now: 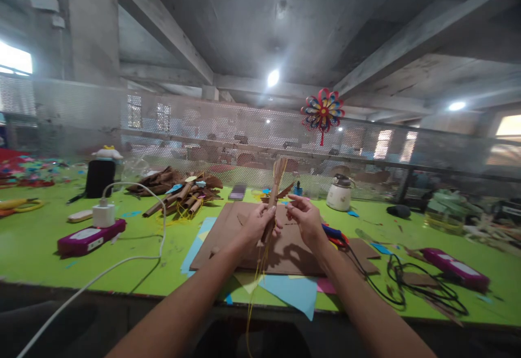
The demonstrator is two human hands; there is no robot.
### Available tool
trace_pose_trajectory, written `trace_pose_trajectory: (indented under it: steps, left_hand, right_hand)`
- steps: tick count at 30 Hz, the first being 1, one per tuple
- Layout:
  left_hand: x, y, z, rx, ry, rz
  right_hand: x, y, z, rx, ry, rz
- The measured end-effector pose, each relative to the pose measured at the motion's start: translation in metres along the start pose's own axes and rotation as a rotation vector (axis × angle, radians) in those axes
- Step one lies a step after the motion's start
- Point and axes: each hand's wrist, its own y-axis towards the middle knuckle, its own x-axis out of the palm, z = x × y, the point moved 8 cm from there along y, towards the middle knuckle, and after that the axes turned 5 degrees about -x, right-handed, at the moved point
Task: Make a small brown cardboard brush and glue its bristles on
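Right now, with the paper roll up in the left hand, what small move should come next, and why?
I'd probably bring the right hand in to gather the yellow thread: strands hang loose past the front edge of the table, while the left hand grips the paper roll. Whether the right fingers pinch any thread, I can't tell.

There are two hands [260,222] [308,218], one held paper roll [275,184], one large brown board [228,230], two purple power strips [91,238] [456,269], one white charger [103,215], one white jug [338,194] and one flower-shaped decoration [323,110]; the piled brown rolls [185,192] overlap too much to count.
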Motion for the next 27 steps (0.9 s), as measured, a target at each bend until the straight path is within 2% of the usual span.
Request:
trace_pose_trajectory:
  steps: [4, 9, 12, 16, 19, 21, 25, 27]
  left_hand:
    - [-0.001, 0.001, -0.005, -0.016, -0.101, -0.006]
    - [-0.008, 0.012, -0.025, -0.053, -0.210, -0.025]
    - [-0.013, 0.017, -0.034, -0.078, -0.280, -0.019]
    - [-0.013, 0.021, -0.038, -0.101, -0.405, -0.052]
    - [-0.013, 0.023, -0.041, -0.143, -0.441, -0.050]
    - [-0.014, 0.024, -0.045, -0.204, -0.429, -0.024]
    - [-0.013, 0.022, -0.047, -0.297, -0.427, -0.009]
    - [-0.012, 0.021, -0.047, -0.320, -0.431, -0.012]
  right_hand:
    - [-0.018, 0.005, 0.015, 0.103, -0.035, 0.108]
    - [-0.032, 0.014, 0.006, 0.116, -0.152, 0.129]
    - [-0.046, 0.021, -0.008, 0.056, -0.377, 0.077]
    - [-0.082, 0.027, -0.027, -0.096, -0.854, 0.036]
    - [-0.107, 0.027, -0.020, -0.052, -1.056, -0.057]
    - [-0.116, 0.023, -0.014, -0.017, -1.164, -0.134]
    - [-0.106, 0.012, 0.001, 0.044, -1.310, -0.400]
    - [-0.099, 0.008, 0.004, 0.072, -1.381, -0.483]
